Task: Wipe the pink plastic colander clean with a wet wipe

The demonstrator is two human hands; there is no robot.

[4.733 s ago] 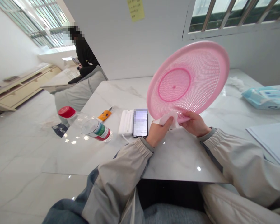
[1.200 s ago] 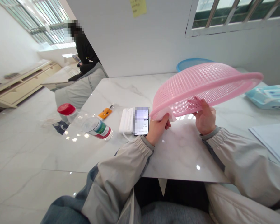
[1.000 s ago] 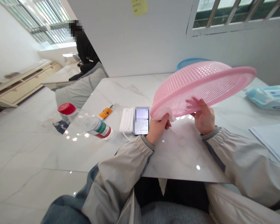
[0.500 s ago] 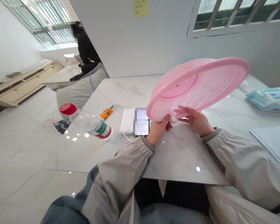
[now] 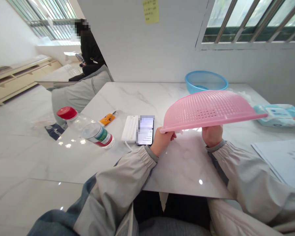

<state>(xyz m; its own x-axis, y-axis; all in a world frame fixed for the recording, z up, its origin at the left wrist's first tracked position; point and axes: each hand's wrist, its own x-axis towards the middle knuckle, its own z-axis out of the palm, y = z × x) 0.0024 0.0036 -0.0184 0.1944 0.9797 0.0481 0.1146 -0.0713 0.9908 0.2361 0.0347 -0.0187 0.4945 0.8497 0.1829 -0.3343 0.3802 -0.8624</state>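
– Where was the basket (image 5: 208,108)?
– Above the worktop (image 5: 179,167), tilted, its open side down and its mesh outside facing up.
– Who held it?
– The left hand (image 5: 161,140) did; its grip was closed on the rim at the basket's left end.
– And the right hand (image 5: 212,136)?
– Raised under the near edge. The basket hid its fingers, so I couldn't tell whether that grip was wide or narrow.
– What lay by the left hand?
– The phone (image 5: 146,131), just beside it, with a white box (image 5: 129,128) next to that. The bottle (image 5: 98,132), red-capped, was farther left.
– Behind the basket?
– A blue basin (image 5: 206,78), near the wall (image 5: 147,55).
– And to the right?
– The wipes (image 5: 279,114), with some paper (image 5: 280,160) nearer the person.
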